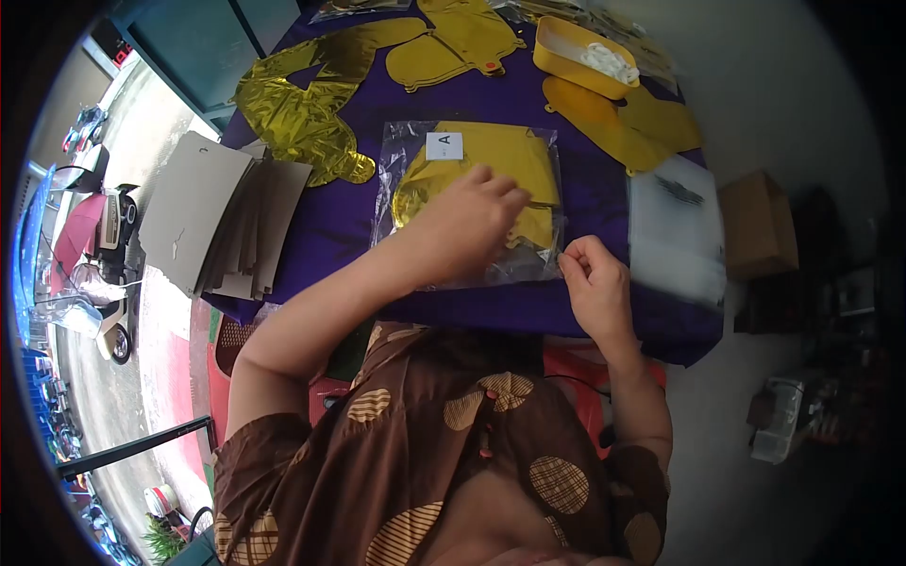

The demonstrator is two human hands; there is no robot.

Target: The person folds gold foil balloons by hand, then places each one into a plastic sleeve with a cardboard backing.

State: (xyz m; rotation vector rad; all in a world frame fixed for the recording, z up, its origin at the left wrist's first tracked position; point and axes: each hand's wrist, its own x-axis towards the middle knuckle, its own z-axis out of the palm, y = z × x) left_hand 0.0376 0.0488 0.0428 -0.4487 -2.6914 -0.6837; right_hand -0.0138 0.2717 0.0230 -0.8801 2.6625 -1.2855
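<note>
A clear plastic bag (385,193) lies flat on the purple-covered table, holding folded gold foil (491,141) that looks like a flat foil balloon. A small white label (444,145) marked "A" sits near its top left. My left hand (477,217) reaches across the bag with its fingers curled; what they hold, if anything, is hidden. At the bag's lower right corner, my right hand (596,281) has thumb and forefinger pinched on the plastic edge.
Flat gold foil balloons (302,118) lie at the back. A yellow tub (566,55) holds white pieces (609,62). Grey cardboard sheets (193,212) are stacked at left, clear plastic sleeves (675,236) at right. Beyond the table stands a cardboard box (758,224).
</note>
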